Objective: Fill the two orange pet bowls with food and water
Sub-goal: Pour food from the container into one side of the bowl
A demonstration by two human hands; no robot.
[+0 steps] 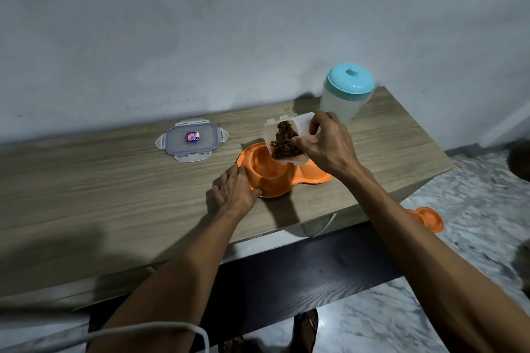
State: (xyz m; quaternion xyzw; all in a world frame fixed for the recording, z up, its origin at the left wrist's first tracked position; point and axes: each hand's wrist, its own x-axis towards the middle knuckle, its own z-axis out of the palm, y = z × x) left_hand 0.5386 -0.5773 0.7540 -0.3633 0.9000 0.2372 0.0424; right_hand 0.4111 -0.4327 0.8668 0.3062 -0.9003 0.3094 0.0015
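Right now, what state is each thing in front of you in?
orange double bowl: on table, left well bare, left grip rests on rim
food container: open, tilted over it, kibble at its mouth, held by right grip
container lid: off, flat on table
water jug: upright, lid on
second orange bowl: on floor, contents hidden

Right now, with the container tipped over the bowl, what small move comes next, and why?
Probably tip the container a little further. The right hand holds it tilted over the orange bowl, the food sits at its lower edge, yet the bowl looks empty; the left hand rests against the rim.
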